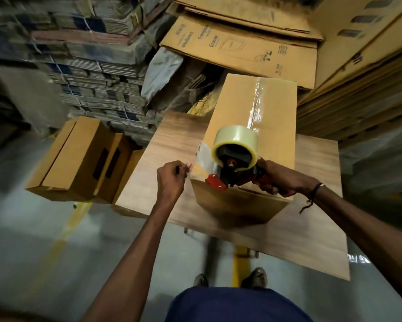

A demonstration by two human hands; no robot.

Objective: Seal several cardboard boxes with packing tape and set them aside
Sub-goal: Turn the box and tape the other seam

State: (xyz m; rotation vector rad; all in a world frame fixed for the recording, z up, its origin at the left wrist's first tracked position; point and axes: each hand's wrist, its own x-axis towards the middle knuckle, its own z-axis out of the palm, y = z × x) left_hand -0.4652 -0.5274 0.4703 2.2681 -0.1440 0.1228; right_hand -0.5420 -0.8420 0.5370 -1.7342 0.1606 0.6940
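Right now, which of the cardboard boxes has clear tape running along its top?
The box on the wooden table, under the tape dispenser held by the right hand. The boxes stacked to the left show no such strip.

Matt cardboard box (248,126), glossy clear tape (236,141), red plastic dispenser (221,181), wood-grain table (172,140)
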